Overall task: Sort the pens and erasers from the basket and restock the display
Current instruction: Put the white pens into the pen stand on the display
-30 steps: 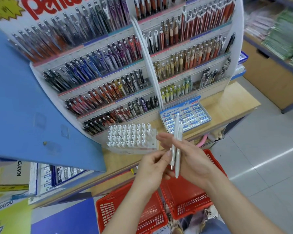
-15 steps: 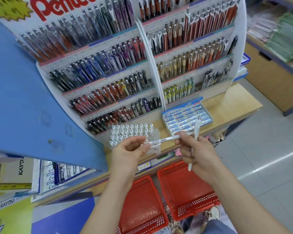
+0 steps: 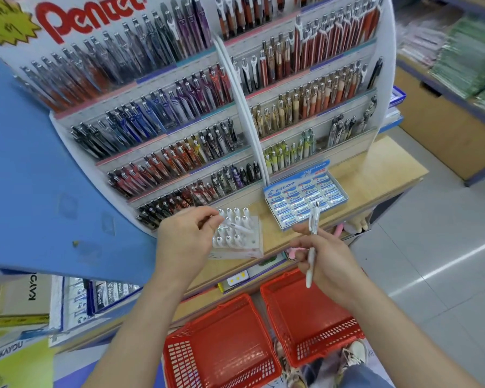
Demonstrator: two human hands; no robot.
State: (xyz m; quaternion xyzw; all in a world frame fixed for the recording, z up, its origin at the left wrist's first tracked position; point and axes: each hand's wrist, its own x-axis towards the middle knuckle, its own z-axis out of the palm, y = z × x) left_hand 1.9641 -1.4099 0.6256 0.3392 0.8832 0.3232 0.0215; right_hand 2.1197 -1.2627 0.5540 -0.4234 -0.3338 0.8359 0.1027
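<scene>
Head view: Pentel display rack [image 3: 179, 113] behind; red baskets [image 3: 207, 315] at floor level; eraser box [image 3: 305, 197] and clear pen stand [image 3: 237, 242] near each other on the shelf [image 3: 375, 169]. Pair of pens split since a second ago: one white pen [image 3: 238, 227] now pinched in left hand [image 3: 185, 242] over the stand, second white pen [image 3: 314, 219] gripped upright in right hand [image 3: 328, 259]. Judged next: slotting the first into the stand.

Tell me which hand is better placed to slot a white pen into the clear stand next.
Left, probably. The left hand pinches a white pen whose tip lies over the clear stand. The right hand grips a second pen upright, off to the stand's right, before the eraser box.
</scene>
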